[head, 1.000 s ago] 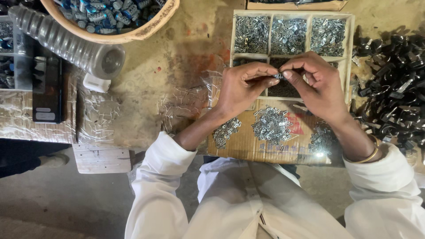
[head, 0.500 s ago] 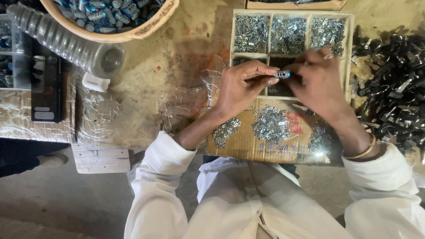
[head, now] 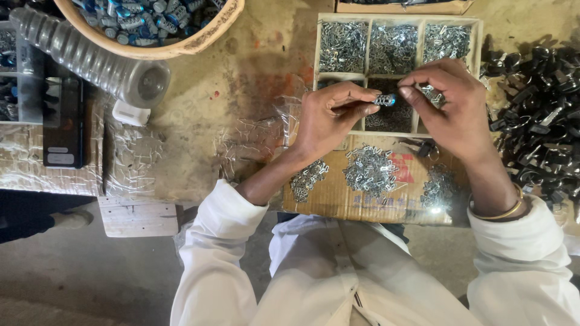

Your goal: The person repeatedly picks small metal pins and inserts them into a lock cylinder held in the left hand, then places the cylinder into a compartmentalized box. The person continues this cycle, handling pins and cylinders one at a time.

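A small metal piece with a blue end is pinched between both hands above the compartmented wooden tray of silver clips. The left hand grips it with thumb and fingertips, wrist bent inward. The right hand, fingers curled, meets its blue end. Below them a cardboard sheet carries loose clip piles on the bench.

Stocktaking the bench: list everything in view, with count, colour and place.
part: one, silver and blue, pinched between both hands
tray: one, pale wood, compartments of silver bits, top centre
cardboard: one, brown, three silver heaps, near edge
black pieces: many, heap at right
bowl: one, tan, blue-silver parts, top left
bottle: one, clear ribbed, lying left
phone: one, black, far left
bangle: one, gold, right wrist
left hand: fingertip grip on part
right hand: fingertip grip on part
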